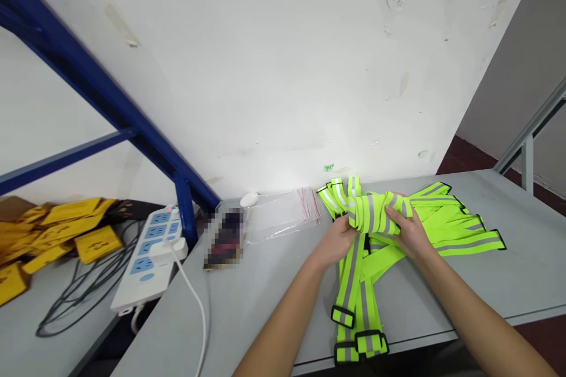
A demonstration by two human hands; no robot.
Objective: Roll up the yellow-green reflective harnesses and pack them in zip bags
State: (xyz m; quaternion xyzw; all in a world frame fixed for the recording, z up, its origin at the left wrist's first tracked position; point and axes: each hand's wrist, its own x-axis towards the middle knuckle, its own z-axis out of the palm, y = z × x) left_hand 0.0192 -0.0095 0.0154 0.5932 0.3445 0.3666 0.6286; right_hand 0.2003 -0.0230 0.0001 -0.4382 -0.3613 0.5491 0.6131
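Toward the back edge of the grey table (pixel 252 297), right of its middle, a person holds a folded bundle of reflective yellow-green straps (pixel 370 214) with both hands, apparently lifted over more straps of the same kind. The fingers of the left hand (pixel 336 241) pinch the bundle at its left end; their tips are partly hidden. The right hand (pixel 411 234) grips the other end, thumb pressed on the near face, and the remaining fingers go behind, where one cannot see them well.

What could go wrong, in this writer's judgement, is that the folds spring loose if either pinch becomes weak, because the webbing looks flat and smooth. Also the straps with black buckles (pixel 371 334), which lie down to the front edge, might slide off and pull the others by their weight. The loose straps (pixel 464 244) toward the right side overlap each other and could tangle if one is dragged.

Both forearms reach from the front edge and converge on the bundle: the left one slants to the right, the right one to the left. Left of the hands, clear plastic bags (pixel 274 218) lie flat near the back edge.
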